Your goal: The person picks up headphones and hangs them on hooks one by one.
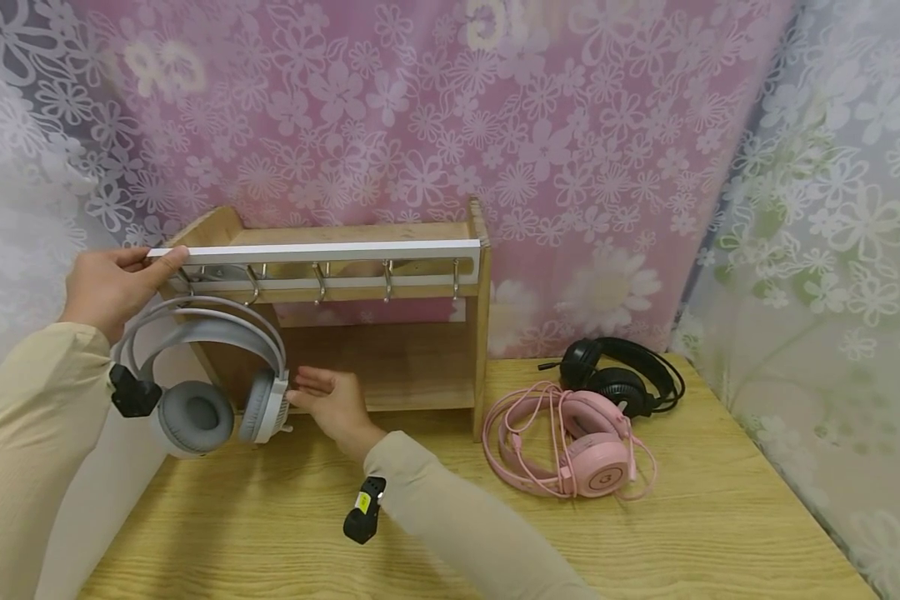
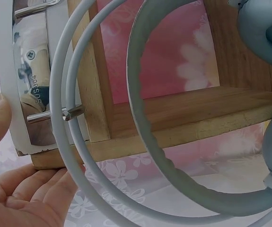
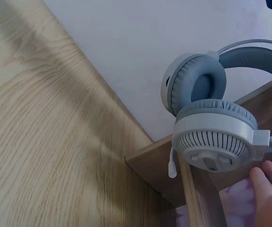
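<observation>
Between both hands, grey headset (image 1: 202, 375) hanging on rack (image 1: 330, 250), left hand (image 1: 112, 283) gripping rack's end, right hand (image 1: 333, 404) relaxed beside earcup.

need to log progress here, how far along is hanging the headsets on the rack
Done, by the look of it: the grey headset hangs from the leftmost hook of the wooden rack. In hand: the left hand grips the rack's white rail, and the right hand sits open at the grey earcup. Left: the pink headset and black headset lie on the table, and four hooks show bare.
</observation>
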`<state>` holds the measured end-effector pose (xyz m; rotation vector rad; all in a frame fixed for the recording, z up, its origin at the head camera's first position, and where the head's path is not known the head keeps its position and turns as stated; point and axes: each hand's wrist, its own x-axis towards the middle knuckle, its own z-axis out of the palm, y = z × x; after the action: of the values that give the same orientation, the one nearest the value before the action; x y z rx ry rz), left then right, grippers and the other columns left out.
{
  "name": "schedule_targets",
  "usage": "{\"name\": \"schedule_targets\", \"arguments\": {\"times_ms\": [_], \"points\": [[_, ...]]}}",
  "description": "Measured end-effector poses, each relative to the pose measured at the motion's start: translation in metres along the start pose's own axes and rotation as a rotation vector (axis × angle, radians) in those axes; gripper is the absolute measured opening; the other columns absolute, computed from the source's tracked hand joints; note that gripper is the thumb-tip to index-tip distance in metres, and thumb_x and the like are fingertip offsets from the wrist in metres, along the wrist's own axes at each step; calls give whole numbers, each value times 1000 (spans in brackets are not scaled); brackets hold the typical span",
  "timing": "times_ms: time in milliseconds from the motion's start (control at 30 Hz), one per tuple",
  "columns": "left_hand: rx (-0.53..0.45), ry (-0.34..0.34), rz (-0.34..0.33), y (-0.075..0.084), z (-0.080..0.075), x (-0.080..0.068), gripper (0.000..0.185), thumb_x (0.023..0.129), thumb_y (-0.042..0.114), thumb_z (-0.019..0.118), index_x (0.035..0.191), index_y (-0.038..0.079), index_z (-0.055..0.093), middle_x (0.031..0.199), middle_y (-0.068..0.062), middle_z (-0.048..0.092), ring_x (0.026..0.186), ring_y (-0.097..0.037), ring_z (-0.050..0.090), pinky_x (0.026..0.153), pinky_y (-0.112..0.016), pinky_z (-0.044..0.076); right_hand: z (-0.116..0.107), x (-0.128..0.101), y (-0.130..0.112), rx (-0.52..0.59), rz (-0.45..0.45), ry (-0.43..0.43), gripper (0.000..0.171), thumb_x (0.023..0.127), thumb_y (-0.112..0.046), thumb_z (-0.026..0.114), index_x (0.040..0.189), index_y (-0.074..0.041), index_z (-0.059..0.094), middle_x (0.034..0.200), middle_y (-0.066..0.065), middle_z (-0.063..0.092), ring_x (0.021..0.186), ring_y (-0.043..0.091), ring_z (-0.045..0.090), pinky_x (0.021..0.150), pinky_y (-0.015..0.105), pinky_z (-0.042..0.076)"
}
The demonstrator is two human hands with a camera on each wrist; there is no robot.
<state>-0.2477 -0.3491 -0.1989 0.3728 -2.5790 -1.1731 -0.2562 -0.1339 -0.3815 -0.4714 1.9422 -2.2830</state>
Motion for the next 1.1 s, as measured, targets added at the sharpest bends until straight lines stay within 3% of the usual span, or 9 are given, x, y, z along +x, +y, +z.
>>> {"name": "schedule_targets", "arguments": {"times_ms": [133,633,900,1100], "points": [[-16,-14,-8,-1,-1,1,100,82,69,51,150,2,21,151,-26,27,137,-42,29,105,-54,34,-6,-3,2,13,11,1,38,85,2,70,122,3,63,118,15,66,109,24,64,85,26,53],[-10,-8,-4,-5,-2,2,98,83,68,51,149,2,23,151,-25,27,139,-41,26,106,-57,31,-52,-21,11,30,43,-64,41,88,-7,69,128,-2,60,128,11,62,120,28,56,97,32,48],[14,-4,5,-4,-1,0,96,84,68,50,149,3,24,150,-26,29,137,-42,29,105,-54,34,-83,-41,2,-52,77,-106,40,91,-16,68,129,-9,61,133,12,58,126,31,51,101,38,45],[16,-5,5,-2,0,1,96,83,68,51,150,3,24,151,-24,28,137,-40,30,105,-50,35,-103,-51,-2,-75,58,-115,43,91,-13,67,131,-1,58,133,19,56,124,33,53,99,36,46]]}}
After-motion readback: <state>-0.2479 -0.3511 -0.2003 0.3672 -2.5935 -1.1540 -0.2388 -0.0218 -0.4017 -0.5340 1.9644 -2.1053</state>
